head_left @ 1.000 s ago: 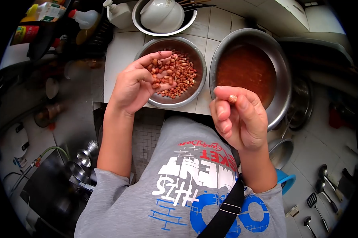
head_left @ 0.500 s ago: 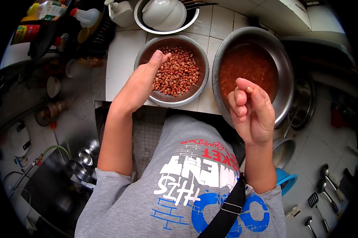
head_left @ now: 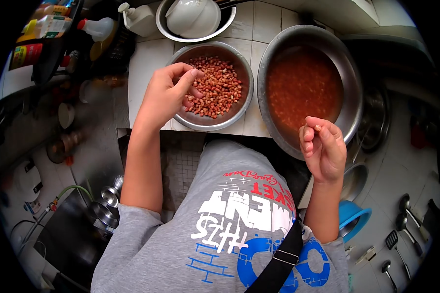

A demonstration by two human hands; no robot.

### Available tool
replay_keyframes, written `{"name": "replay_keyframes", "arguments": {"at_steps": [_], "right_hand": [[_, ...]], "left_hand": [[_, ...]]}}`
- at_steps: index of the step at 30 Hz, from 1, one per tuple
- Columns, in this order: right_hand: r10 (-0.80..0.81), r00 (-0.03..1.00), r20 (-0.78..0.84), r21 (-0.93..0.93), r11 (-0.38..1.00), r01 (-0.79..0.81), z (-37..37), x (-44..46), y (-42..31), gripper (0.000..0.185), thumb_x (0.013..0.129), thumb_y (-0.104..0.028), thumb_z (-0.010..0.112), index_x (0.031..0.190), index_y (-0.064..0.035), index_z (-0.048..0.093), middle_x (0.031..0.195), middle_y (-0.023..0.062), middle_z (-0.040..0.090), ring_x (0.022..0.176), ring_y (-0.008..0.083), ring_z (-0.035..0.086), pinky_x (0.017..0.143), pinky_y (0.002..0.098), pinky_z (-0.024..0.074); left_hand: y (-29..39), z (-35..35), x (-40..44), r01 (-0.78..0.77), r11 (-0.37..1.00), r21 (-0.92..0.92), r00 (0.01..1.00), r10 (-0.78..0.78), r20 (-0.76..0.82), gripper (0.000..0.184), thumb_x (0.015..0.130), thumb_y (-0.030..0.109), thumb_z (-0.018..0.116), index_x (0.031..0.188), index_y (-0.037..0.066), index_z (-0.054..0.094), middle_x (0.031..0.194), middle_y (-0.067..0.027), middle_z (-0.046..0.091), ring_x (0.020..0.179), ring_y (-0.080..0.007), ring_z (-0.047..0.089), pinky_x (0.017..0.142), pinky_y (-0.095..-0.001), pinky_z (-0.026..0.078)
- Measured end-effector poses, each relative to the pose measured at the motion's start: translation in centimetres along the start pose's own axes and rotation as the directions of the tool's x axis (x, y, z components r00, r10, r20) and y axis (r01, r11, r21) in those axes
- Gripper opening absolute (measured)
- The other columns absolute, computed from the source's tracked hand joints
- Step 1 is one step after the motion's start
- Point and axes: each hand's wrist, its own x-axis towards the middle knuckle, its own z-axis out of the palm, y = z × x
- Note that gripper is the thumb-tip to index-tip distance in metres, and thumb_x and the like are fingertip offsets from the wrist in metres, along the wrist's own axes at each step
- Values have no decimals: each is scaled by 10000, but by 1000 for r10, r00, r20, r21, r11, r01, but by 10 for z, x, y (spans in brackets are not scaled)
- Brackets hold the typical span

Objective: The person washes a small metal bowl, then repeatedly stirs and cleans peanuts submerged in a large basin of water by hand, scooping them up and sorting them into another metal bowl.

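My left hand is over the left rim of a metal bowl of reddish peanuts. Its thumb and fingers are curled toward each other, and whether anything is between them is hidden. At the front edge of a larger metal basin, my right hand pinches a small pale peanut between thumb and fingertips. Reddish-brown liquid with small bits in it fills the basin's bottom.
Behind the peanut bowl stands another metal bowl with white dishes. A white jug is at its left. A blue basin sits low at the right, near several utensils.
My left hand has turned and bent its fingers after being spread over the peanuts. My right hand has moved right and slightly down, keeping its pinch on the peanut.
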Motion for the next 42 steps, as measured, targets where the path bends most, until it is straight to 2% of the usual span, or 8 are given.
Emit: {"name": "replay_keyframes", "arguments": {"at_steps": [3,6,7,9,12,19,29,42], "right_hand": [[28,999,-45,-73,997,-32,-7,-13,-4,304,1001,-109,564,1204,106,633,933,163,689,749,173,666,644,264,565],[87,995,-58,-166,981,-96,-17,-29,-12,274,980,-84,590,1168,104,655,933,167,693,747,177,670,652,269,564],[100,993,-62,-203,973,-111,-20,-35,-14,246,965,-48,595,1143,104,669,936,165,693,761,174,674,663,269,564],[115,984,-137,-336,929,-156,-29,-49,-16,239,964,-33,587,1141,104,670,937,162,696,768,172,677,669,271,565],[126,937,-327,-447,853,-270,-38,-69,-16,223,964,-21,592,1136,92,678,937,144,709,773,150,675,695,262,563],[53,815,-578,-487,779,-396,-65,-124,-4,186,937,-43,652,1093,47,700,923,97,716,805,116,669,710,252,559],[-68,717,-694,-570,659,-490,-79,-180,20,141,874,-55,711,987,30,716,815,58,698,673,83,637,618,239,513],[-110,725,-680,-621,612,-490,-87,-194,17,99,830,-25,718,885,13,645,759,30,635,665,72,580,616,242,492]], "left_hand": [[2,10,1,-66,995,77,998,65,21,235,988,165,612,1002,-44,718,854,-74,714,707,-101,650,597,-227,503],[1,39,-4,-291,944,157,955,275,114,180,942,118,662,950,-48,730,847,-68,702,748,-127,637,665,-256,494],[10,51,-8,-291,943,158,947,261,186,141,906,85,688,942,-45,733,860,-71,693,781,-147,628,728,-281,490],[16,78,-16,-340,923,182,899,262,352,106,872,71,715,939,-6,744,858,-67,673,750,-146,617,670,-279,480],[17,124,-26,-507,859,72,748,398,531,106,829,67,747,919,11,745,827,-93,650,725,-211,640,628,-324,504],[21,214,-48,-690,714,120,518,372,770,124,761,105,749,836,38,676,843,-112,606,779,-317,648,670,-425,527],[11,282,-55,-830,558,5,246,359,900,167,769,105,742,897,12,688,884,-118,620,790,-328,653,682,-441,531],[-3,306,-60,-813,583,6,192,258,947,118,825,98,693,897,7,669,899,-134,618,791,-343,650,688,-449,532]]}}
